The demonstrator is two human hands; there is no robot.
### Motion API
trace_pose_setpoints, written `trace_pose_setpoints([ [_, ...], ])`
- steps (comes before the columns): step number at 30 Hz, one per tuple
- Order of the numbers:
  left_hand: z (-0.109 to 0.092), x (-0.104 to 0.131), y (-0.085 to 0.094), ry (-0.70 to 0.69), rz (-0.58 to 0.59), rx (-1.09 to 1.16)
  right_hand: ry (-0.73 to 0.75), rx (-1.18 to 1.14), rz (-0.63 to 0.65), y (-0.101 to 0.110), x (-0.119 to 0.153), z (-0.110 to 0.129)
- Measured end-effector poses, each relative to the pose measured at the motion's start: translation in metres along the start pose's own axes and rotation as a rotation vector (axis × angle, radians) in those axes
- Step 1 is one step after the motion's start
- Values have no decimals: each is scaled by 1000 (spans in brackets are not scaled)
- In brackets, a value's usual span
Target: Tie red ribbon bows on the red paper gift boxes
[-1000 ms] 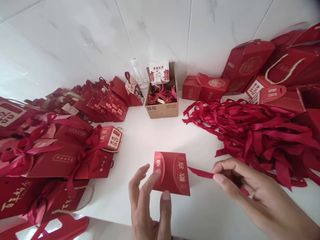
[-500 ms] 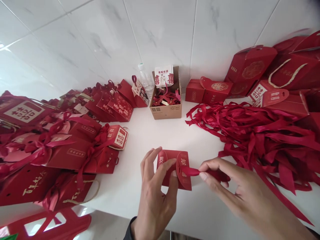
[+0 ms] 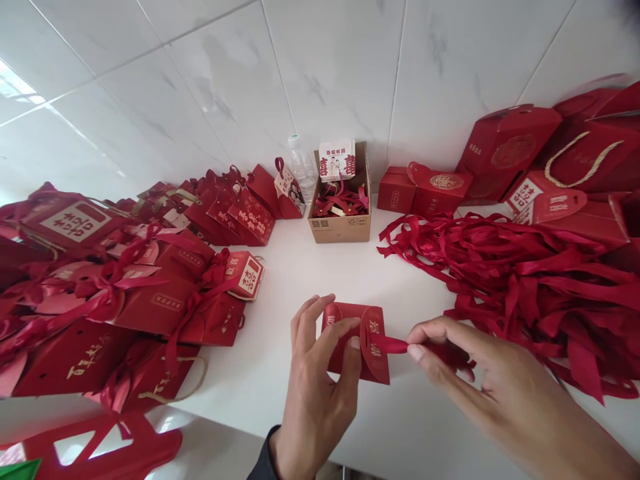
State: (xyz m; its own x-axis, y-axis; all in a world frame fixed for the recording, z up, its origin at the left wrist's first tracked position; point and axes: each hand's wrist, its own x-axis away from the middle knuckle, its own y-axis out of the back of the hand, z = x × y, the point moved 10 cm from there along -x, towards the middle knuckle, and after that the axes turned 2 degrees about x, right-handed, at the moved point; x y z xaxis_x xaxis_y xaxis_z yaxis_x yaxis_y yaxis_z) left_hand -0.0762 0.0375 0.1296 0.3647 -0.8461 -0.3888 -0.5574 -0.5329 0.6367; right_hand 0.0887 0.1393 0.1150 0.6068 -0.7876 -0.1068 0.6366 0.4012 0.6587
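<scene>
A pale marbled wall stands behind a white tabletop. Heaped on the left side of the tabletop are many red gift boxes, several tied with bows. On the right lies a tangled ribbon pile, with larger red cartons behind it. The right hand is closed at the fingertips, pinching a red ribbon between thumb and forefinger. The left hand is partly curled, thumb and forefinger close together at the flap of a small red box; whether they grip it is unclear. This box lies on the tabletop between the hands, the ribbon reaching its right flap. Near the wall sits an open cardboard box, a clear bottle just beside it.
</scene>
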Motion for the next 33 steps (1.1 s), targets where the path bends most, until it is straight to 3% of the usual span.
trace_pose_setpoints([
  [14,4,-2,-7,59,26,85,41,-5,55,-10,-10,7],
  [20,2,0,6,106,-36,182,251,18,-181,-2,-13,37],
  [24,-7,1,20,39,-97,128,273,-78,-33,-24,-23,55],
  [28,6,6,16,99,-57,70,191,-101,8,-34,-33,50],
  [33,30,15,9,247,-42,200,234,5,0,-43,-36,52],
])
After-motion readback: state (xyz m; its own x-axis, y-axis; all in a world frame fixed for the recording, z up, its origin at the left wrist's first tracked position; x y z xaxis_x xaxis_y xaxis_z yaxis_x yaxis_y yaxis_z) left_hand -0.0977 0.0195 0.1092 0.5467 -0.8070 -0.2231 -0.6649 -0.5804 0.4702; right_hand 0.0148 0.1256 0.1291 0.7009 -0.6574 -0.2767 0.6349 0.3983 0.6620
